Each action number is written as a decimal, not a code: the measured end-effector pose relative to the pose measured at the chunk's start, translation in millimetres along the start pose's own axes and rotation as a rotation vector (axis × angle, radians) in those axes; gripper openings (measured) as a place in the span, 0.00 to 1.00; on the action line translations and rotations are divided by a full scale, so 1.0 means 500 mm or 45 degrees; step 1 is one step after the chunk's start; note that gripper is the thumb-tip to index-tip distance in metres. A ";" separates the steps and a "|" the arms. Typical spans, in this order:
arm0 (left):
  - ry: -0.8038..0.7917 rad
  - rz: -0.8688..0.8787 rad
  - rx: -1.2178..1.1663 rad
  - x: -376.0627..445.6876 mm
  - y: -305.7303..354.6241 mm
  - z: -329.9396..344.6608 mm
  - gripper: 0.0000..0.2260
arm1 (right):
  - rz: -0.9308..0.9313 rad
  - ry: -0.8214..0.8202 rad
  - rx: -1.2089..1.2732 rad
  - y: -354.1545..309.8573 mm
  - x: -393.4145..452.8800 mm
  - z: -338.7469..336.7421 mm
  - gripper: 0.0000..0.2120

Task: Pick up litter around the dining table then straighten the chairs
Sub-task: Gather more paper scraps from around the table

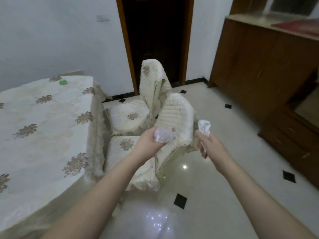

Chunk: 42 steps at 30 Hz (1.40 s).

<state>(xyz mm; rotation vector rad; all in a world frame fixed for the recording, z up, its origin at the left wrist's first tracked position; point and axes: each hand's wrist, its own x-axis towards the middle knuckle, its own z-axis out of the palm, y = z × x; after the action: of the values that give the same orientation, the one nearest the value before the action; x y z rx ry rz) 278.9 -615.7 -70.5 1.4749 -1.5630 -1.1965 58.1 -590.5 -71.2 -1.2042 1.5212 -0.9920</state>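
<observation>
**Both hands full of crumpled paper by the dining chairs**

So my left hand [149,139] is closed around a crumpled white wad [163,135], held right in front of the near chair's [174,118] backrest. My right hand [208,144] pinches a second scrunched tissue [204,127] between fingertips, and it sticks up above my fingers. The frame's a bit blurry, so I can't tell for sure if it's tissue or thin plastic.

Two chairs with cream quilted covers sit beside the table [43,118], which is on my left under a floral cloth. The far chair [151,78] is turned at an angle, its backrest leaning toward the doorway [155,40]. The near one is also skewed off the table edge. A small green thing [63,81] sits on the far corner of the table. Wooden cabinet [259,66] on the right, shiny tiled floor [224,169] underneath.
</observation>
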 end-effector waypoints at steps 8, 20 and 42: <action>-0.293 -0.101 -0.062 0.027 0.070 0.224 0.19 | 0.174 0.260 0.393 0.071 -0.022 -0.215 0.24; -0.397 -0.171 -0.433 0.190 0.155 0.387 0.12 | 0.118 0.220 0.525 0.117 0.098 -0.345 0.16; -0.458 -0.024 0.120 0.719 0.249 0.554 0.19 | 0.298 0.212 0.506 0.113 0.636 -0.599 0.11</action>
<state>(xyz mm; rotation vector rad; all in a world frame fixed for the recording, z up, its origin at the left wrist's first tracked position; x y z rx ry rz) -70.9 -929.1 -96.1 1.3897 -1.8664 -1.4795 -274.2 -877.3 -107.6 -0.6636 1.4632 -1.1873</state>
